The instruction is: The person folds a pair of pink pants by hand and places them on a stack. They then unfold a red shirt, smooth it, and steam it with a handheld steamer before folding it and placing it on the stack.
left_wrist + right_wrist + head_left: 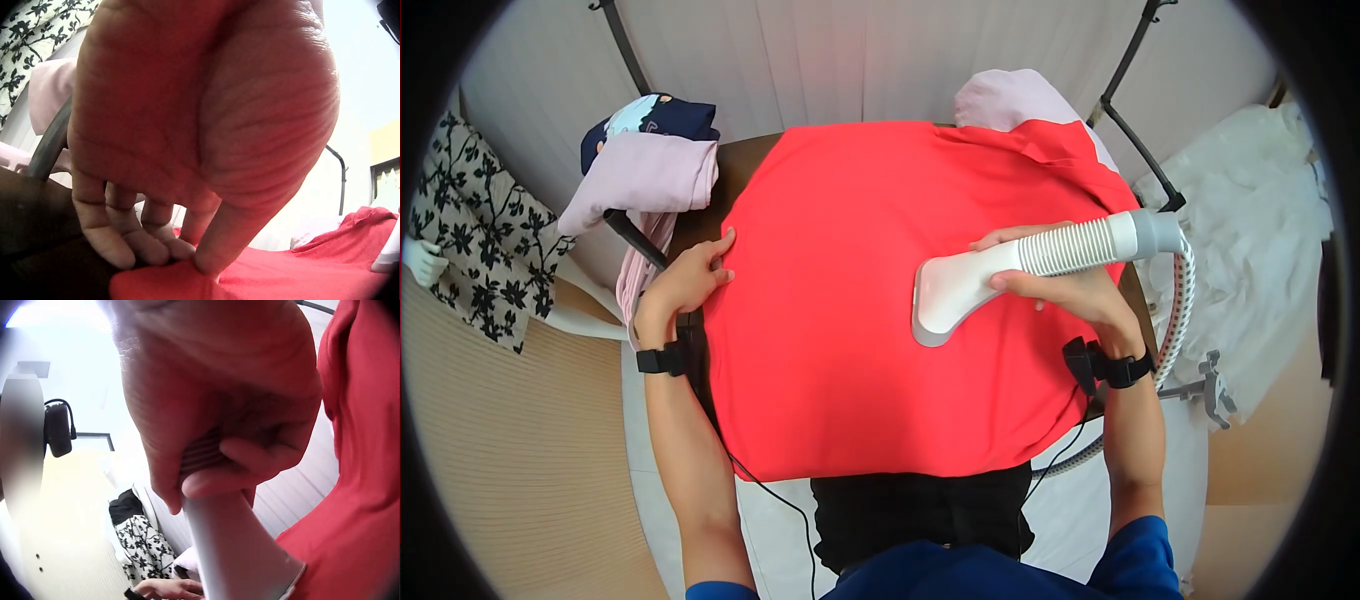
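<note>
From above, the head view looks forward and down over the red cloth. The 2 wrist views sit close, at the palms of the left hand and right hand. Head and right share the white steamer; all 3, the cloth.

No txt, label, brand, no. or sign legible in any of the 3 views. Closest thing: the folded navy-blue fabric bundle w/ pale-blue & orange print, at the far L corner of the dark brown worktop. It has a small light mark next to the pale-blue part, but that's too small & blurry to tell if it's a letter, a no. or just part of the pic.
</note>
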Available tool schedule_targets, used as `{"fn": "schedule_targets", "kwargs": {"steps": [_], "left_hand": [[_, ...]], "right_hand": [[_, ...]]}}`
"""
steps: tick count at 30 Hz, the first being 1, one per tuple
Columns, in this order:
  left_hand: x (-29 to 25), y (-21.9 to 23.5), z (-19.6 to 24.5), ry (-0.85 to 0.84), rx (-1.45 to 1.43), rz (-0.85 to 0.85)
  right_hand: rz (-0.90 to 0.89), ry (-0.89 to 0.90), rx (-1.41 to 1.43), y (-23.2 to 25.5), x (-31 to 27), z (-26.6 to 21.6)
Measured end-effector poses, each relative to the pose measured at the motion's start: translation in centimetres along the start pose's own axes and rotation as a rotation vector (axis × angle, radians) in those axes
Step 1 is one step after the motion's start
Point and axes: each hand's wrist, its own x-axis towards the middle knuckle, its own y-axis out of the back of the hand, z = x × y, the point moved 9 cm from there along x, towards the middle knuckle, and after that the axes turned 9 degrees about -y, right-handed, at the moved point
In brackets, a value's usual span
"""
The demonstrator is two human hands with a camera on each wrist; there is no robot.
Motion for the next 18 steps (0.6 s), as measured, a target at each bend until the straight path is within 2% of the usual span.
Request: {"fn": "schedule_targets", "kwargs": {"steps": [5,14,16,18], "left_hand": [[0.1,-0.3,-0.2,0.049,-0.040,-0.030],[0.1,-0.1,-0.4,0.060,-0.055,-0.026],[0.0,-0.1,0.2,0.028,-0.032,-0.030],[0.0,-0.1,-0.1,0.028,-0.042,-0.021]], "right_hand": [[-0.060,0.061,0.048,-3.5,1.5,-2.0],[-0.191,0.166,0.241,-13.6,6.4,-5.8],[-0.199,0.332,0.328,-15.6,6.9,-7.2],[-0.213,0.271,0.313,-16.6,7.1,-7.9]]}}
